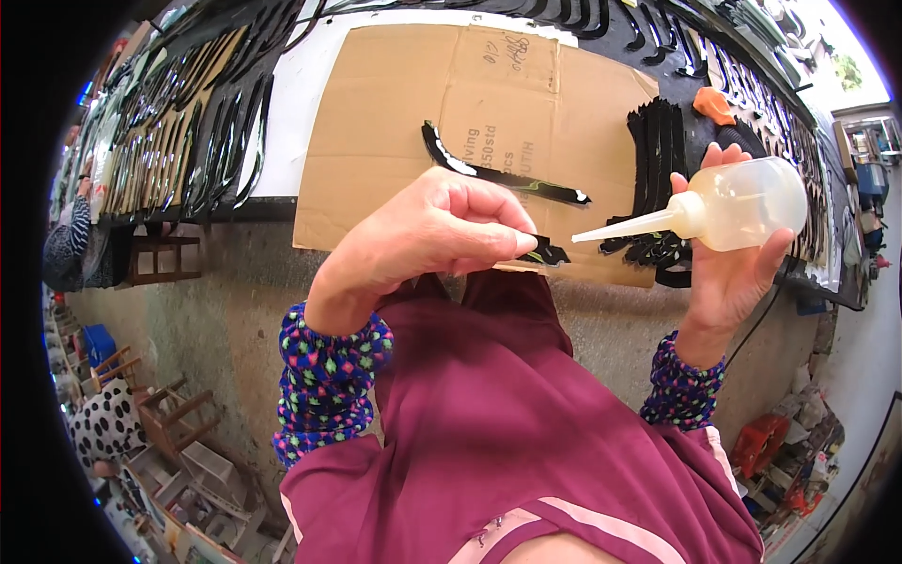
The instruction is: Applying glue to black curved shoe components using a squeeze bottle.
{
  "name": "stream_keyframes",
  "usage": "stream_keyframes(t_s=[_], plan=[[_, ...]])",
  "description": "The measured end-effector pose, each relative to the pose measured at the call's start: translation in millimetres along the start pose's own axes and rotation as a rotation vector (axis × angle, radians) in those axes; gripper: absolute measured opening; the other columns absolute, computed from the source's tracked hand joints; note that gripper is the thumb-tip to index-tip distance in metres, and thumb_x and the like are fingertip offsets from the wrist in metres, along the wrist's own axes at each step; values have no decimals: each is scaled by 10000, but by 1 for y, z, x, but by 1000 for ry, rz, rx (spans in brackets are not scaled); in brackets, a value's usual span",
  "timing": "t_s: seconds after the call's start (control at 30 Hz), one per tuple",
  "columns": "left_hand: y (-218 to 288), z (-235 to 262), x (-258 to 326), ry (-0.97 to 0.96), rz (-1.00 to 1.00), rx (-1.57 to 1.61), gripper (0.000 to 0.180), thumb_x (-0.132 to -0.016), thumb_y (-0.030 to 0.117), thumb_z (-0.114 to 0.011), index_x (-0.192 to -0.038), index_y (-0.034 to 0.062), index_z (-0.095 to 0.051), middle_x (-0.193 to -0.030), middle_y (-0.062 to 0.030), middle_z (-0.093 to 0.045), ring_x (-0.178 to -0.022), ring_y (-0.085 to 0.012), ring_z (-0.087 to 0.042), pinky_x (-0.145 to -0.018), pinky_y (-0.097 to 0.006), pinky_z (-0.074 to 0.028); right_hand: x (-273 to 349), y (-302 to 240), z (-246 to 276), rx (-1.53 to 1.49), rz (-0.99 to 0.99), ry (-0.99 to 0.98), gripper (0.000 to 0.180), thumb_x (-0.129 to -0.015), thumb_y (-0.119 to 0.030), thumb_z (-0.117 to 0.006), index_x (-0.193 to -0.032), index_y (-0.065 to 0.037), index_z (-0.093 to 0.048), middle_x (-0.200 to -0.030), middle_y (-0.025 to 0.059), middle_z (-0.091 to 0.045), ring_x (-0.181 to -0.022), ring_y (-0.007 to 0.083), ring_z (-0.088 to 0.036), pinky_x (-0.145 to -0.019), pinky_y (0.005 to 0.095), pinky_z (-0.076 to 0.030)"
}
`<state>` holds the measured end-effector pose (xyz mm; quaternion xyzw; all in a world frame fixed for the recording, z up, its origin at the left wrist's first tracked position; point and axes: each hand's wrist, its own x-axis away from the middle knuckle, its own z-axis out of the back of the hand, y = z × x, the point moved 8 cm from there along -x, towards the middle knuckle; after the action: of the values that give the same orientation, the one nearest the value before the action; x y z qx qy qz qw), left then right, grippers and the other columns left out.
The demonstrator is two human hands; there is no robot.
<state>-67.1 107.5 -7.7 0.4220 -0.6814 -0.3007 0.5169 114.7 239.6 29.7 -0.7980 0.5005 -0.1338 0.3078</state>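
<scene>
Bottle (747, 202) gripped in right hand (728, 273), palm up, nozzle pointing left at black strip (547, 252) pinched by left hand (427, 240), knuckles up, above cardboard (376, 113).

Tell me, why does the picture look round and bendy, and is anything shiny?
Head view: the fisheye lens bends the table edge and leaves dark corners; daylight glares white at top right; the black strip on the cardboard glints; the hands and bottle look sharp.

Left hand (427, 240) fingers pinched shut, right hand (733, 254) curled, both raised.
</scene>
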Motion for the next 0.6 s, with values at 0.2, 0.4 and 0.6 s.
stream_keyframes(t_s=[0.2, 0.4, 0.6], plan=[[2, 4, 2, 8, -14, -60, 156, -739, 141, -648, -828, 15, -622, -585, 57, -511, -484, 11, -383, -422, -155, -242, 5, -7, -12, 189, 64, -51, 808, -711, -345, -690, -1325, -55, -253, -1365, 181, -261, -1281, 348, -213, -1005, 626, -154], [0, 8, 4, 7, -8, -59, 149, -738, 136, -649, -823, 18, -618, -581, 64, -490, -487, 8, -382, -424, -157, -240, 9, -8, -22, 168, -15, -61, 782, -771, -297, -635, -1352, -45, -177, -1383, 225, -190, -1291, 371, -168, -1004, 615, -171], [-3, 12, 2, 1, -12, -50, 155, -738, 144, -651, -828, 22, -617, -580, 66, -483, -487, 7, -377, -424, -156, -240, 13, -12, -11, 300, 11, 14, 705, -810, -193, -592, -1355, -46, -170, -1383, 218, -195, -1291, 353, -184, -1027, 561, -196]])
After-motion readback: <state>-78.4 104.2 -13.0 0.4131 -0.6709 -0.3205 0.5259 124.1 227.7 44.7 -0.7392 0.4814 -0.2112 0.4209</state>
